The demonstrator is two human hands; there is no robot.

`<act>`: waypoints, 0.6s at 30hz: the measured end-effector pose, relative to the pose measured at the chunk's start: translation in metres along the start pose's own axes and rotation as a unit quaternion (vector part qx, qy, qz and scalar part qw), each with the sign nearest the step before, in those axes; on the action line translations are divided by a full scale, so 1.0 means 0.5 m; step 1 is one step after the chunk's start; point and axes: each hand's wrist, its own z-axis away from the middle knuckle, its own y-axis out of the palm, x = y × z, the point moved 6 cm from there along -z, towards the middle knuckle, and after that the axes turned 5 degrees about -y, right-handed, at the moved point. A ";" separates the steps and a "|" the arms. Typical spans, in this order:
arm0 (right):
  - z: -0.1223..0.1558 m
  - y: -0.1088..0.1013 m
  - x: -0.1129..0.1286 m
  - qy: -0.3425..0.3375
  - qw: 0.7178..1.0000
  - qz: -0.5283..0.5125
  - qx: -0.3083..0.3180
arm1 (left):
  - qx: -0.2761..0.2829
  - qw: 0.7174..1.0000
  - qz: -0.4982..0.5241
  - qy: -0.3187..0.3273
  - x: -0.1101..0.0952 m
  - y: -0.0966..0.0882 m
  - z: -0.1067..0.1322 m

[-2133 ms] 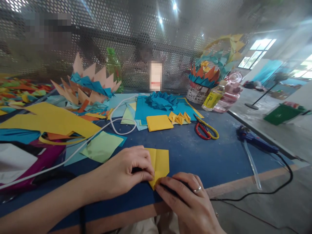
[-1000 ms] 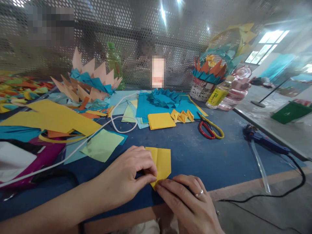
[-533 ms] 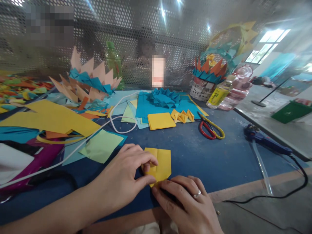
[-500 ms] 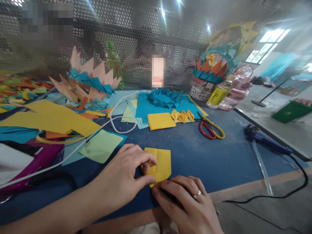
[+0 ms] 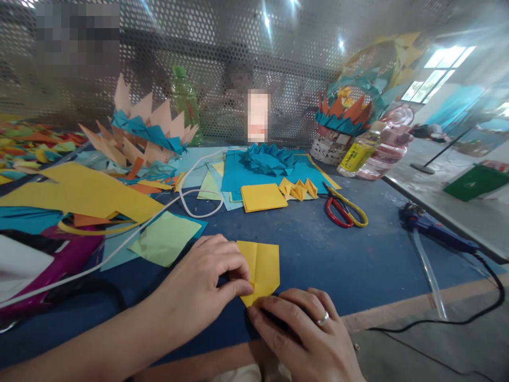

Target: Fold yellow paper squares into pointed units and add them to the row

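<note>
A small sheet of yellow paper [image 5: 267, 265] lies on the blue table near its front edge. A vertical crease runs down it, and its lower corners are folded in to a point. My left hand [image 5: 214, 273] pinches the paper's left side between thumb and curled fingers. At the lower tip, my right hand [image 5: 304, 329], with a ring on one finger, holds the paper down with fingers close together; its thumb is mostly hidden. Beyond them lie a folded yellow paper stack [image 5: 263, 198] and a strip of folded yellow points [image 5: 299, 188].
Red-and-yellow-handled scissors [image 5: 345, 208] and a blue glue gun [image 5: 437, 228] lie to the right. A white cable [image 5: 159, 204] crosses loose paper on the left. Paper crowns [image 5: 149, 127], bottles [image 5: 360, 151] and a teal folded-paper ring [image 5: 270, 159] stand along the perforated metal back.
My left thumb and fingers have come closer together and slid slightly down the left side of the yellow paper. My right hand stays nearly still at the lower tip.
</note>
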 end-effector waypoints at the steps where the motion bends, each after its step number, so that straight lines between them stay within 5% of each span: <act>1: 0.000 -0.005 -0.004 0.008 1.000 -0.015 -0.014 | 0.003 1.000 -0.001 0.001 0.000 0.000 -0.001; 4: -0.005 -0.017 -0.021 0.048 0.997 -0.064 -0.003 | 0.009 1.000 -0.004 0.002 0.002 0.002 -0.003; 8: -0.026 -0.010 -0.046 0.116 0.987 -0.062 0.094 | 0.011 1.000 -0.010 0.002 0.004 0.005 -0.002; 18: -0.051 0.032 -0.065 0.199 0.962 -0.089 0.165 | 0.010 1.000 -0.022 0.006 0.002 0.008 -0.002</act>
